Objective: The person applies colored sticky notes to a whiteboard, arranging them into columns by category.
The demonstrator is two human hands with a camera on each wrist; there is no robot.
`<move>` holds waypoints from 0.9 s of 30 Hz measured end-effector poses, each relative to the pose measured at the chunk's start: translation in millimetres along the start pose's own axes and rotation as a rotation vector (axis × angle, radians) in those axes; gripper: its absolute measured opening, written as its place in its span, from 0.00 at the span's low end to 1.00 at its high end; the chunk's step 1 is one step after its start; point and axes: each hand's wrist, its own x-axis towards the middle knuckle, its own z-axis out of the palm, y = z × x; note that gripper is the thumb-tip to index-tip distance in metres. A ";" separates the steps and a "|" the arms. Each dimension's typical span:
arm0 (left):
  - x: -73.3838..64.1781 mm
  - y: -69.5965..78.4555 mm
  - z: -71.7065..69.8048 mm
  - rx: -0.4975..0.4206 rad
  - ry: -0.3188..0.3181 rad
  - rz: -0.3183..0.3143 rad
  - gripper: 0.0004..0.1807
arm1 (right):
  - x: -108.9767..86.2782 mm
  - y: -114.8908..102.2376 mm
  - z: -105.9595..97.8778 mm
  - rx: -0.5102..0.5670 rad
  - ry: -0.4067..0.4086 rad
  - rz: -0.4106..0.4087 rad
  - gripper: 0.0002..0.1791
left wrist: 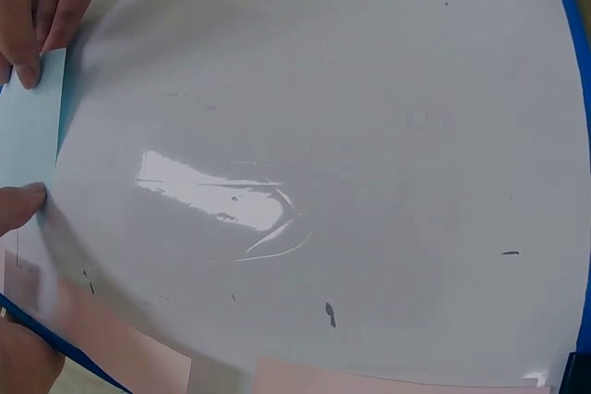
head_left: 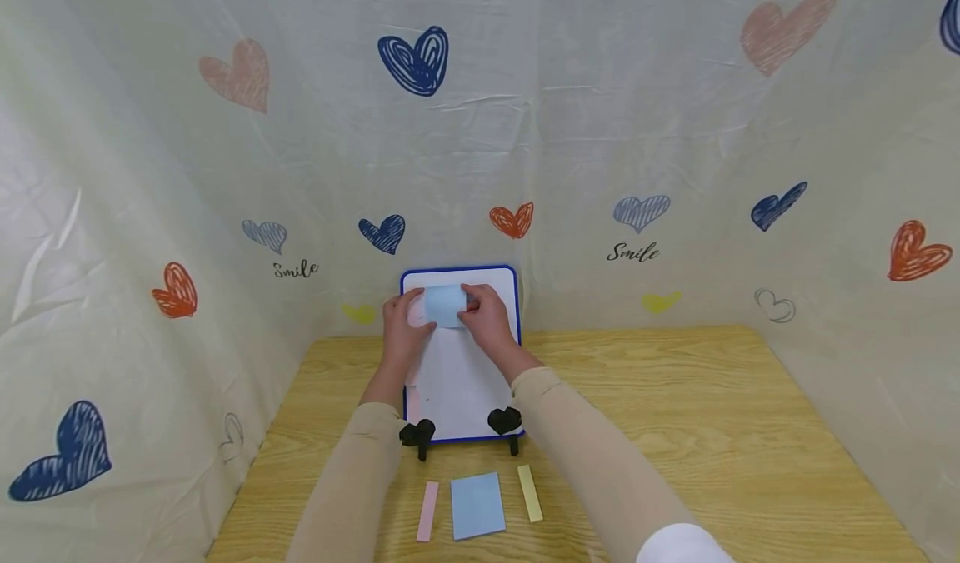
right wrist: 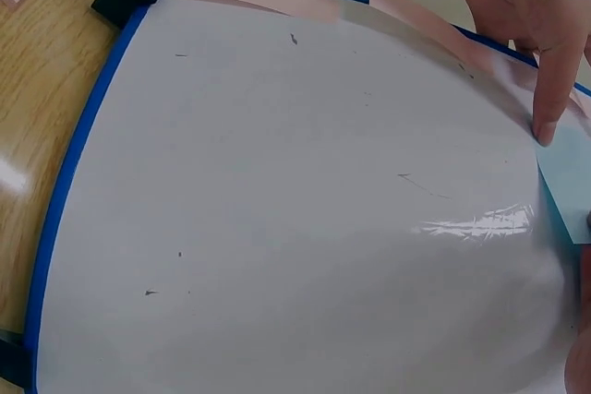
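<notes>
Together, the left hand [head_left: 403,334] and right hand [head_left: 489,321] touched a blue note [head_left: 446,306] at a whiteboard [head_left: 468,380]

The blue note sat at the upper part of the whiteboard, near its top edge. The left hand had its thumb on the note's lower left corner, with the index finger spread away toward the upper left one; whether its other fingers gripped anything, the views did not clearly show. The right hand pinched the note's right edge between thumb and fingers. Pink strips [head_left: 414,405] ran along the board's left edge. The board stood near the back edge of the tabletop [head_left: 675,430], toward its back left corner, with black heart-shaped holders [head_left: 506,420] at its bottom edge. In front lay a pink pad [head_left: 427,511], a blue pad [head_left: 478,506] and a yellow pad [head_left: 529,493], set apart.
</notes>
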 end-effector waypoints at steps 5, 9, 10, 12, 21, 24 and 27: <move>1.4 0.0 1.6 0.021 -0.005 0.004 0.32 | 0.0 -0.4 -1.2 -0.011 0.000 -0.008 0.28; 2.5 0.0 2.2 0.032 -0.015 0.004 0.33 | -0.1 -1.2 -2.1 -0.023 -0.006 -0.012 0.27; 2.8 -0.1 2.4 0.034 -0.017 0.001 0.33 | -0.2 -1.4 -2.2 -0.027 -0.008 -0.013 0.27; 3.0 0.0 2.5 0.039 -0.018 -0.004 0.33 | -0.5 -2.1 -2.9 -0.034 -0.010 -0.016 0.27; 3.9 0.8 0.9 0.035 -0.028 -0.020 0.33 | -6.9 -4.1 -7.9 -0.024 0.054 0.007 0.25; 3.3 0.4 0.0 0.033 -0.030 -0.028 0.33 | -10.1 -3.4 -9.4 -0.034 0.061 -0.002 0.22; 2.8 -0.2 -0.7 0.034 -0.036 -0.034 0.33 | -13.4 -4.1 -11.1 -0.077 0.014 -0.052 0.20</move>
